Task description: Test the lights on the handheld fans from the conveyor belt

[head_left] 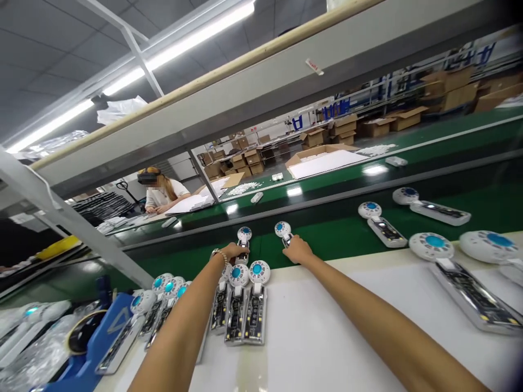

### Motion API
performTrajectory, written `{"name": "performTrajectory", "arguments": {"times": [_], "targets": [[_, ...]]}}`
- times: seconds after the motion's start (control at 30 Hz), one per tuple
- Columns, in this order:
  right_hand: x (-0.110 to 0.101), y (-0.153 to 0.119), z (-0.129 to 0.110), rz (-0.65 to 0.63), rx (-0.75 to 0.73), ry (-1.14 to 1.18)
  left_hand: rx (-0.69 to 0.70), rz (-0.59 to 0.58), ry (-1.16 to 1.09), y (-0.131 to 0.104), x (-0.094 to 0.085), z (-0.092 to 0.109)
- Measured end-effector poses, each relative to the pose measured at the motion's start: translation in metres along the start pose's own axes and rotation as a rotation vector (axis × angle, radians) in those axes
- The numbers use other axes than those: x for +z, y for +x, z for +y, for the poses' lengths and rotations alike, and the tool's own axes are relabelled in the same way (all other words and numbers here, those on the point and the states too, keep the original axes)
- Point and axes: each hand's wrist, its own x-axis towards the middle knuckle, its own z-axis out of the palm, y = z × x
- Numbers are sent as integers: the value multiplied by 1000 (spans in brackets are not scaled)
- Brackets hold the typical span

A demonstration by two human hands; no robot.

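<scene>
Both arms reach forward over the white worktop to a green belt. My left hand [235, 251] is closed on a white round-headed device [244, 234] with a dark circuit body. To its right, my right hand [297, 250] grips a similar device [283, 228] by its body, the round head pointing away. Just below my left hand, several devices with blue centres, one of them a front device [256, 305], lie side by side on the worktop [310, 326]. More devices [163, 283] lie left of my left forearm, partly hidden by it.
Further devices [386, 231] lie on the belt [335, 234] at right, and large ones [469, 288] at the worktop's right. A blue tape dispenser [102, 337] stands at left. A metal shelf beam [204, 103] crosses above. A person [163, 190] sits beyond the belt.
</scene>
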Motion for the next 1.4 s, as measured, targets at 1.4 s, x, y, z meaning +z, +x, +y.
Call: {"name": "performTrajectory", "arguments": {"times": [1.4], "targets": [[-73, -150, 82, -255, -55, 903, 393, -585, -882, -144, 164, -60]]}}
